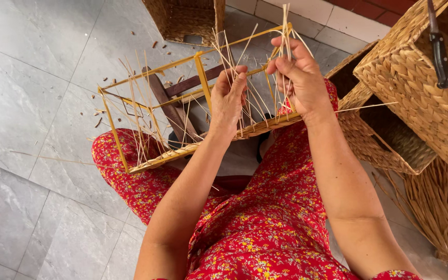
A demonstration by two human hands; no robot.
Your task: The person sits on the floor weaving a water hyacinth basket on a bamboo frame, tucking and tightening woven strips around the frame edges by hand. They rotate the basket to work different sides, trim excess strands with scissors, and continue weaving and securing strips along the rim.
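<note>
While the frame (151, 111) rests on the lap, left hand (227, 101) pinches thin straws (245, 78) at its near rail and right hand (299, 78) grips a straw bunch at its right corner. Frame looks light and stiff; straws brittle, best held low. Finished baskets (416, 88) sit right of frame.

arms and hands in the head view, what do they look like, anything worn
Both forearms are bare, with no sleeves reaching them. The left hand and right hand wear no gloves; no rings, watch or bracelets show. The red floral dress lies beneath the arms.
</note>
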